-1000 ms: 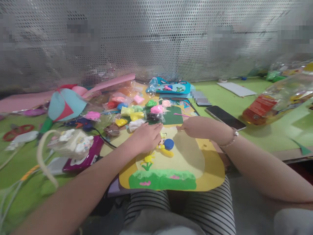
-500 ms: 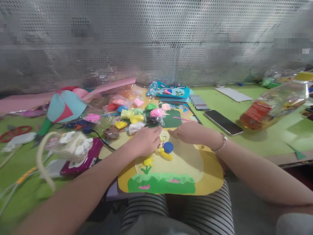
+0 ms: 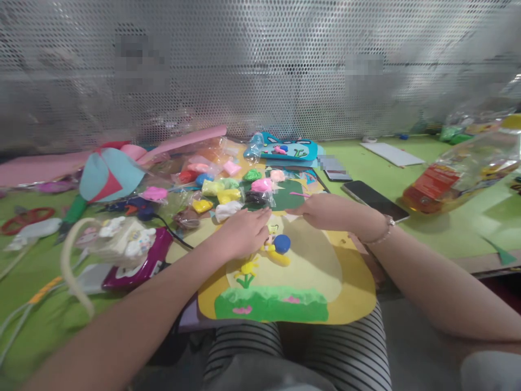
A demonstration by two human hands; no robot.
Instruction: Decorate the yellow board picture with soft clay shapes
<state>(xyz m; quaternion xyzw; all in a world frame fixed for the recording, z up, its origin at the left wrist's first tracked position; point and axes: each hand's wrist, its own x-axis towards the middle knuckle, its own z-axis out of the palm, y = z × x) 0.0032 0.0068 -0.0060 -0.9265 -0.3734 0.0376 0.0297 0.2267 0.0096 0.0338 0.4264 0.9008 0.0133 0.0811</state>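
Note:
A yellow craft board (image 3: 354, 293) with a pale arch and a green clay grass strip (image 3: 271, 305) lies at the table's near edge. My left hand (image 3: 244, 232) rests flat on the board, fingers together, just left of a small clay figure with a blue ball (image 3: 281, 243). My right hand (image 3: 325, 212) lies palm down at the top of the arch, fingertips pointing left toward the other hand. Whether either hand pinches a bit of clay is hidden. A yellow clay flower (image 3: 247, 269) sits below the left hand.
Several bagged clay lumps (image 3: 222, 190) lie behind the hands. A phone (image 3: 374, 199) and a plastic bottle (image 3: 459, 171) are at the right. Left are a purple case (image 3: 140, 263), red scissors (image 3: 24, 220), a teal paper cone (image 3: 108, 175). A perforated metal screen (image 3: 260, 70) closes the back.
Both hands stay on the board near the clay figure. My right hand slid a little left toward my left hand, then back to the right.

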